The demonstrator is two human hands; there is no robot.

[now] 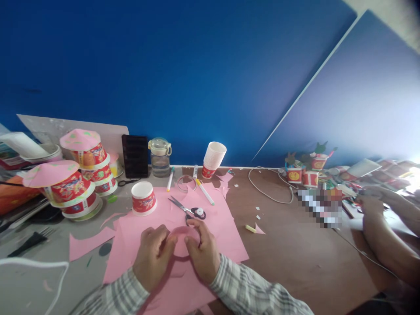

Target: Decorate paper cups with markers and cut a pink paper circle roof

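Note:
Both my hands pinch a small pink paper circle over a large pink paper sheet. My left hand grips its left edge with curled fingers. On its right edge, my right hand holds it the same way. Black-handled scissors lie on the sheet just beyond my fingers. An upturned red-and-white paper cup stands to the upper left of my hands.
Stacked cups with pink paper cone tops stand at the left. A cup stack, a glass jar, markers and a white cable lie further back. Another person's hands work at the right among decorated cups.

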